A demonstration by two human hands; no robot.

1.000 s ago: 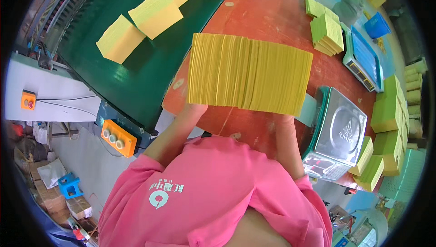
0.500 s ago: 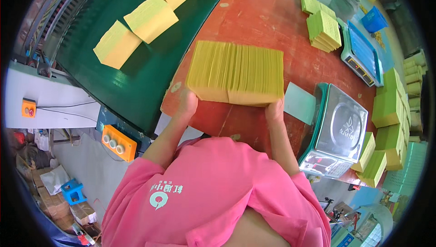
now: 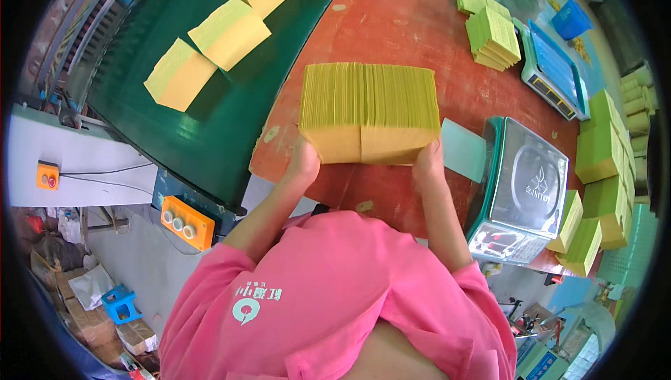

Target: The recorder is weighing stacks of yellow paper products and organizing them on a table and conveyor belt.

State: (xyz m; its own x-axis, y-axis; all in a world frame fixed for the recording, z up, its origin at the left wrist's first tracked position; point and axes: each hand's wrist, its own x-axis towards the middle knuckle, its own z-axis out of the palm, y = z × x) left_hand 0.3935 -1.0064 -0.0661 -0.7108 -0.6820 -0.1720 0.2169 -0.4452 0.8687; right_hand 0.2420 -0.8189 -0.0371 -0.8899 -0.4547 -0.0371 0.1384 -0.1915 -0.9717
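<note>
A thick stack of yellow paper [image 3: 367,104] spans the space between my hands over the red tabletop [image 3: 391,16]. My left hand [image 3: 305,160] grips its lower left end, and my right hand [image 3: 428,160] grips its lower right end. The fingers of both hands are mostly hidden behind and under the stack. Thin sheet edges show along its upper side, and a vertical seam parts the stack near the middle of its near side. Just right of my right hand lies a pale green sheet [image 3: 463,149].
Several yellow paper blocks [image 3: 229,32] stand on a green belt [image 3: 210,111] at left. A covered scale [image 3: 528,177] sits at right, with another scale [image 3: 556,72] beyond it. More paper stacks [image 3: 493,37] lie at far right. An orange button box [image 3: 187,223] is at near left.
The stack's ends have been drawn slightly inward, so it looks narrower and its near side shows more. My left hand has shifted right with it. Both hands keep their grip.
</note>
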